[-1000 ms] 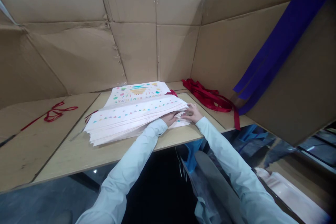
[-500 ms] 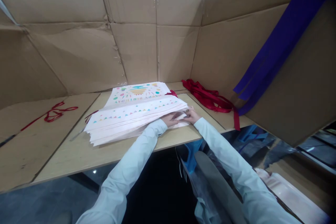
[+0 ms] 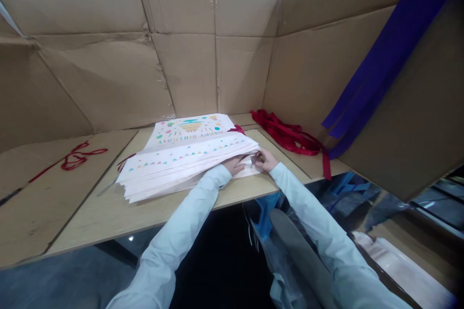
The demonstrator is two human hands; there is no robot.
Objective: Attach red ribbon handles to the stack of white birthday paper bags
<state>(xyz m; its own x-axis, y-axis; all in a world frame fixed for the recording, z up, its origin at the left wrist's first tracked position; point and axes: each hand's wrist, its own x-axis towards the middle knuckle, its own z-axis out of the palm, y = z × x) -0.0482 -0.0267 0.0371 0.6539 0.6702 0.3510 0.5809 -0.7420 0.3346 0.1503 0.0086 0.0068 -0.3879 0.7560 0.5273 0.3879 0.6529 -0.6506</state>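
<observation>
Brown cardboard walls (image 3: 90, 82), creased and patched with clear tape, box in a pale wooden tabletop (image 3: 90, 203) on three sides. Long purple paper strips (image 3: 384, 67) hang down the cardboard on the right, and a tangled heap of red ribbon (image 3: 286, 137) lies on the table just beside them. Farther left, a thin red cord (image 3: 74, 161) sits loose on the wood.

Near the table's front edge, slightly left of center, lies a thick stack of paper bags (image 3: 174, 164). They are pale pink and white, pressed flat, and slightly fanned along their lower edges. The upper layers curve over, showing a row of small colored triangles. Beyond that, a panel bears bright confetti shapes and "HAPPY BIRTHDAY," printed upside down from where the person stands. Short ends of red ribbon poke out at the back and left of the stack.

Both pale-blue sleeves reach in from the front. The left hand (image 3: 234, 165) rests against the stack's right side, its fingers tucked out of sight among the sheets, so their state can't be made out. The right hand (image 3: 264, 160) sits close beside it, with its fingers (image 3: 258, 157) drawn together, pinching the paper's edge.
</observation>
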